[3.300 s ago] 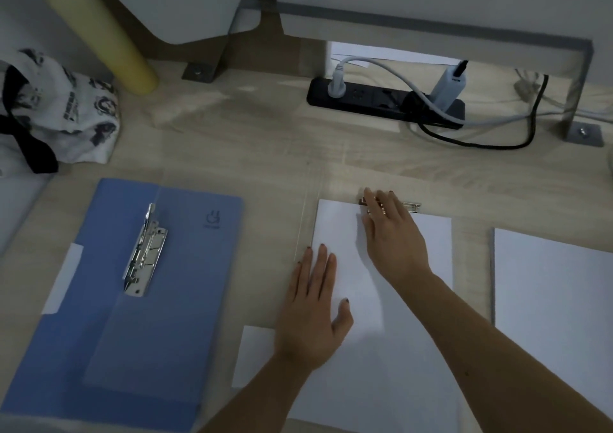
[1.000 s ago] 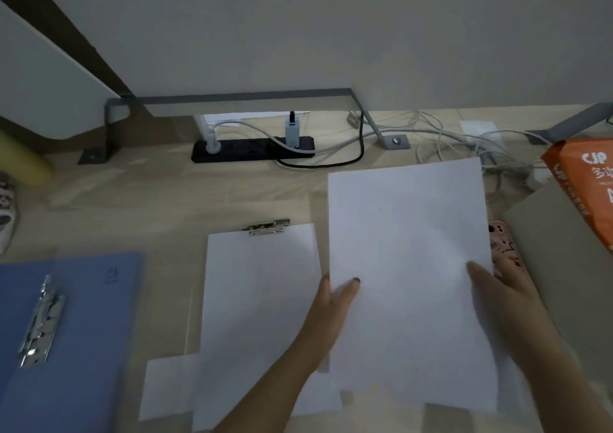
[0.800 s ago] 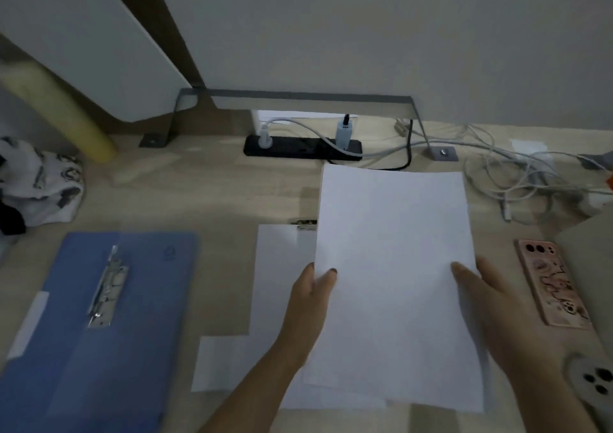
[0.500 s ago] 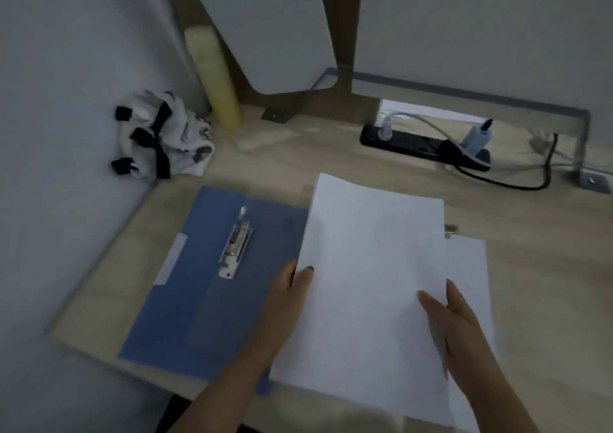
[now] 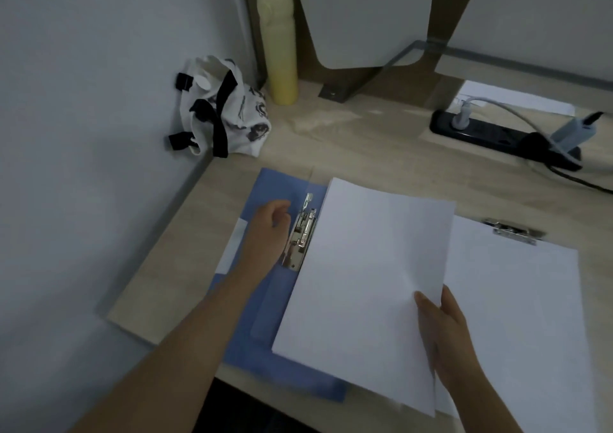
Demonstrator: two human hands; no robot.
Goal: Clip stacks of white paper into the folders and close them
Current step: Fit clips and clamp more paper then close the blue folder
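Head view: half a second ago both hands held the paper stack (image 5: 365,283). Now only the right hand (image 5: 444,329) holds it, thumb on top, pinching the near right edge. The left hand (image 5: 268,230) has gone to the metal clip (image 5: 303,233), fingers curled beside it; whether they grip it I cannot tell. The stack has shifted left and now overlaps the right side of the open blue folder (image 5: 265,326) on the tabletop (image 5: 365,147). Its long axis runs from near-left to far-right, roughly parallel to the clip, with its left edge just beside it. A second stack (image 5: 517,300) lies clipped on the right.
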